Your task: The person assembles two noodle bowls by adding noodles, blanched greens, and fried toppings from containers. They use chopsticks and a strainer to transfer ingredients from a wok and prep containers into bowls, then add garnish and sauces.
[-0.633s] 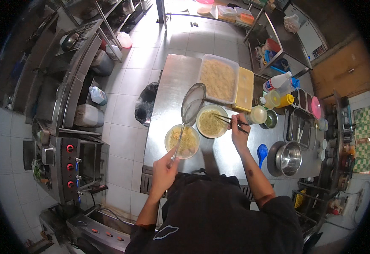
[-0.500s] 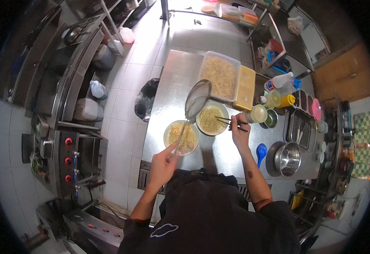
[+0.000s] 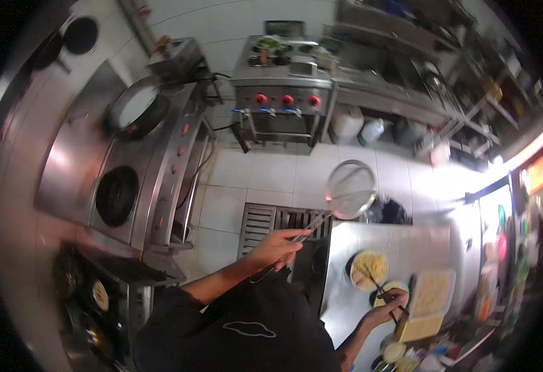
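Observation:
My left hand (image 3: 278, 249) is wrapped round the handle of a round mesh strainer (image 3: 352, 189). The strainer's basket is raised past the near-left corner of the steel table (image 3: 402, 232). In my right hand (image 3: 395, 302) are dark chopsticks (image 3: 377, 285), their tips at the edge of a bowl (image 3: 359, 279) with noodles and pale yellowish food. A second bowl (image 3: 380, 302) stands beside it, partly hidden by my right hand. Close to that hand lie a clear tub of pale food (image 3: 433, 292) and a yellow container (image 3: 419, 328).
A stove with red knobs (image 3: 287, 99) stands ahead, with jugs (image 3: 347, 124) under the adjoining counter. To the left is a steel cooking range with a large wok (image 3: 138, 108) and a dark pan (image 3: 117, 196). A black bag (image 3: 388, 211) sits beyond the table; a floor grate (image 3: 259, 226) lies near my left arm.
The view has swung left toward the stove and range. My left hand has carried the strainer away from over the bowls, off the table's edge. The chopsticks have moved to the noodle bowl's edge.

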Demonstrator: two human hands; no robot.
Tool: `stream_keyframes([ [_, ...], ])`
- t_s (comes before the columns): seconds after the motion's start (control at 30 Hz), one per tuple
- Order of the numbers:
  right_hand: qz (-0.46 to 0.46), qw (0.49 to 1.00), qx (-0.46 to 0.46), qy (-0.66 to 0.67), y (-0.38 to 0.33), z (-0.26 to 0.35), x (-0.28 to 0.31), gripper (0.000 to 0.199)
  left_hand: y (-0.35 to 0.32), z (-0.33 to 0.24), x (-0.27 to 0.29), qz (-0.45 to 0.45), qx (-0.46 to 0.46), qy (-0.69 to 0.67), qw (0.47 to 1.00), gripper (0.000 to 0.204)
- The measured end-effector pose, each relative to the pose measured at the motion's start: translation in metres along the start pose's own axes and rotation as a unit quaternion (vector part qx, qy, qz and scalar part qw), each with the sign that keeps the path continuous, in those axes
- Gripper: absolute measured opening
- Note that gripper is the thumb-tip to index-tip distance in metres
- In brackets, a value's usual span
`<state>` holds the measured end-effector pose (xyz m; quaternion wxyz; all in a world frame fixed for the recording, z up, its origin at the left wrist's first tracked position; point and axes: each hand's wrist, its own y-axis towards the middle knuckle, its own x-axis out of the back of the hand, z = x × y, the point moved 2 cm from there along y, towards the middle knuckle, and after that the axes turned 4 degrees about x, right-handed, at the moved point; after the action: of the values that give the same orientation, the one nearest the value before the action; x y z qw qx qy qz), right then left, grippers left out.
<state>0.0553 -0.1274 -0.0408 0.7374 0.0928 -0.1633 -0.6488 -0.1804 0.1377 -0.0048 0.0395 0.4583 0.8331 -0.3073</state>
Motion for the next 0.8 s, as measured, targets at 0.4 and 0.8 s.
stream_keyframes([
  [0.4, 0.472, 0.873, 0.035, 0.119, -0.082, 0.052, -0.377, 0.034, -0.096, 0.012, 0.244, -0.293, -0.115, -0.188, 0.93, 0.048],
  [0.8, 0.78, 0.528, 0.284, -0.179, -0.212, 0.061, -0.769, 0.027, -0.175, -0.066, 0.462, -0.529, -0.108, -0.18, 0.822, 0.047],
])
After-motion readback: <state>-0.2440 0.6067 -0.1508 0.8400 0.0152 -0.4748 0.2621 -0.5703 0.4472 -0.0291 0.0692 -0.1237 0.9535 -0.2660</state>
